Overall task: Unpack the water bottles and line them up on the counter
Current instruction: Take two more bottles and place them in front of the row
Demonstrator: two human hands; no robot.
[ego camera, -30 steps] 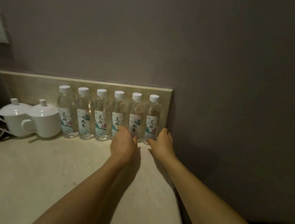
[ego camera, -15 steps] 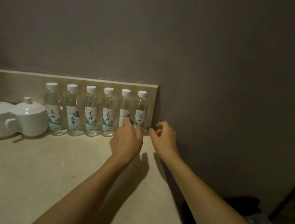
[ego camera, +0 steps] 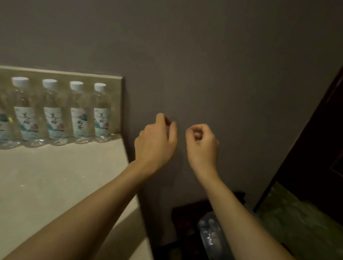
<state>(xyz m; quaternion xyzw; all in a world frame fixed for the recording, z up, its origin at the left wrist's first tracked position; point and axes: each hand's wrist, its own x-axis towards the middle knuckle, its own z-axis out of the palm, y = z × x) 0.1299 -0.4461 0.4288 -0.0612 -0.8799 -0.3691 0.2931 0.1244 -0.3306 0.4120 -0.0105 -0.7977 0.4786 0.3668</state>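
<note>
Several clear water bottles [ego camera: 54,111] with white caps and pale printed labels stand upright in a row along the beige backsplash on the counter [ego camera: 36,190]. The row runs off the left edge of the frame. My left hand [ego camera: 156,141] is in the air to the right of the counter's end, fingers loosely curled, holding nothing. My right hand [ego camera: 203,147] hangs beside it with fingers curled in, also holding nothing. Low down to the right of the counter lies a plastic-wrapped pack of bottles [ego camera: 211,237], partly hidden behind my right forearm.
A plain grey wall [ego camera: 214,61] fills the background. The counter ends at a right edge [ego camera: 134,193] with a dark drop beyond it. A dark wooden frame [ego camera: 339,103] stands at the far right above a greenish patterned surface [ego camera: 303,224].
Both hands have left the rightmost bottles and moved right, off the counter. The view has swung right, so the white lidded cups are out of frame and the pack below has appeared.
</note>
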